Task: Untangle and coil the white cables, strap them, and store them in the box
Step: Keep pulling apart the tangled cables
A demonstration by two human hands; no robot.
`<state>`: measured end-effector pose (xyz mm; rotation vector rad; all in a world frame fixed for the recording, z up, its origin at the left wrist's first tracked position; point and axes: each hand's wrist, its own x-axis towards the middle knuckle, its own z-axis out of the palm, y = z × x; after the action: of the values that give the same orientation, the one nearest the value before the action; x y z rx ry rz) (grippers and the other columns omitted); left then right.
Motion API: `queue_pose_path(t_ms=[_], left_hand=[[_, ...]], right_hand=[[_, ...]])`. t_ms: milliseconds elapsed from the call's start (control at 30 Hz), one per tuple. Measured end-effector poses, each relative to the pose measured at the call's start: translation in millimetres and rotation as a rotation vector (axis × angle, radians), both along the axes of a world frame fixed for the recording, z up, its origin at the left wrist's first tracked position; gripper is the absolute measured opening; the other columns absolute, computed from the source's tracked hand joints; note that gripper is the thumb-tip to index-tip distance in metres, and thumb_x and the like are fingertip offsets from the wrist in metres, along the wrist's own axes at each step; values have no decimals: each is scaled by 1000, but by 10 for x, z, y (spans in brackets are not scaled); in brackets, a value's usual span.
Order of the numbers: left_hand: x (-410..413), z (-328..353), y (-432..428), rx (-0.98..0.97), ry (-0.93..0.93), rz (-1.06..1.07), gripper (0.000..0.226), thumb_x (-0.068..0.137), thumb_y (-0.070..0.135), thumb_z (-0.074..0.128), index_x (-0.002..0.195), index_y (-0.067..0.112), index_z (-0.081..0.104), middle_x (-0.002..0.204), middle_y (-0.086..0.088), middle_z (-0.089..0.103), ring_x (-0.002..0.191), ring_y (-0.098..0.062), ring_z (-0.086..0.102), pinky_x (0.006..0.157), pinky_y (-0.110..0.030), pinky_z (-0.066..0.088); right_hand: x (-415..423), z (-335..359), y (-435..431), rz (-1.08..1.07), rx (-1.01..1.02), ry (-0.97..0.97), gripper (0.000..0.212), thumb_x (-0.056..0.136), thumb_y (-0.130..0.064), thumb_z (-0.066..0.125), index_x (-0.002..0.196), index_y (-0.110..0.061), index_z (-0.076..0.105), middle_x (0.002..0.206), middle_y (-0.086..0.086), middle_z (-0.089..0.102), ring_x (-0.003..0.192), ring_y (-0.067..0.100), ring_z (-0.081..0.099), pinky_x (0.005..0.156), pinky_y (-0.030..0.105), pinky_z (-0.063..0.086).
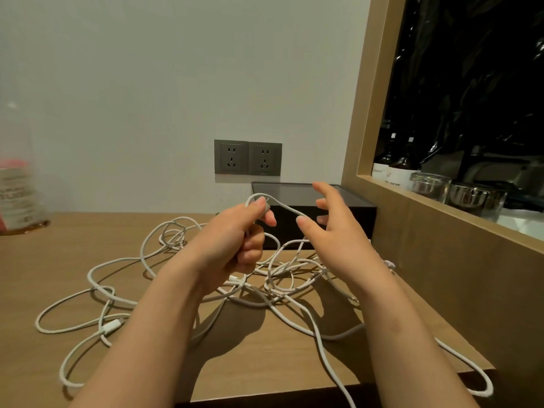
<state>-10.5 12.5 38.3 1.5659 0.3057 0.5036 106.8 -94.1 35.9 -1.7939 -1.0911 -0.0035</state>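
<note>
Head view | left hand [235, 242] curled tight round a raised loop of the white cables [278, 273], above the desk [73, 245] | right hand [341, 234] released, fingers spread, just beside that loop | rest of the tangle sprawled on the desk beneath both hands | dark box [288, 189] behind the hands, against the wall
</note>
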Motion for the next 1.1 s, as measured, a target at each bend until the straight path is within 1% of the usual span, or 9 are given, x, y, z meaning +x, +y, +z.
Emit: queue_pose_path(t_ms=[133, 233, 333, 433, 533, 767, 833, 967, 1100], left_hand=[[-89, 17, -13, 92, 71, -120, 25, 83, 40, 52, 78, 15, 54, 48, 5, 29, 41, -8, 25, 37, -16, 24], [-133, 49, -23, 106, 74, -159, 25, 86, 33, 53, 65, 19, 53, 49, 4, 30, 40, -8, 25, 36, -16, 26], [-125, 75, -6, 150, 43, -4, 31, 96, 33, 41, 72, 14, 48, 47, 4, 31, 38, -8, 27, 37, -18, 27], [-75, 49, 34, 184, -5, 189, 32, 100, 34, 35, 79, 13, 48, 43, 7, 34, 37, -7, 30, 41, -21, 31], [31, 15, 13, 118, -99, 353, 32, 101, 33, 33, 80, 14, 49, 41, 9, 35, 36, -5, 31, 39, -19, 34], [163, -57, 5, 125, -152, 535, 27, 101, 31, 32, 99, 22, 58, 52, 0, 41, 36, -5, 42, 40, -17, 42], [164, -52, 6, 26, -197, 523, 28, 101, 30, 33, 95, 20, 58, 56, -1, 50, 47, -8, 53, 48, -19, 49], [200, -59, 41, -108, -271, 561, 31, 101, 30, 34, 88, 19, 60, 87, -2, 69, 89, -14, 66, 70, -25, 53], [153, -3, 60, -379, -416, 452, 31, 102, 31, 31, 99, 13, 56, 93, -9, 71, 89, -21, 70, 77, -33, 56]], right_hand=[[-15, -71, 49, 68, -5, 85, 53, 97, -24, 46, 143, -39, 24, 147, -5, 33, 131, 14, 34, 98, 31, 35], [-15, -127, 70, 113, -12, 94, 36, 98, -25, 44, 132, -34, 43, 116, -8, 55, 108, 8, 53, 80, 20, 44], [7, -116, 54, 44, 95, 108, 17, 96, -27, 45, 102, -29, 61, 83, -4, 59, 73, 6, 54, 64, 24, 47], [22, -71, 19, -11, 204, 112, 10, 93, -29, 52, 88, -31, 61, 79, -2, 60, 68, 7, 51, 60, 23, 45], [1, -59, 20, 14, 198, 62, 13, 92, -28, 54, 82, -36, 56, 78, -1, 58, 67, 7, 51, 59, 21, 46], [-51, -33, 16, 17, 72, -120, 6, 92, -23, 55, 90, -28, 57, 74, -10, 57, 67, 3, 54, 54, 9, 42], [-71, -14, -5, 58, 33, -147, 7, 92, -23, 55, 92, -28, 59, 74, -11, 58, 68, 3, 55, 56, 10, 41], [-93, -6, -7, 138, -60, -147, 13, 92, -23, 55, 98, -33, 60, 81, -12, 60, 79, 4, 60, 65, 13, 46], [-72, -4, -40, 189, -148, -79, 26, 94, -24, 51, 116, -38, 57, 68, -9, 60, 63, 0, 57, 58, 12, 44]])
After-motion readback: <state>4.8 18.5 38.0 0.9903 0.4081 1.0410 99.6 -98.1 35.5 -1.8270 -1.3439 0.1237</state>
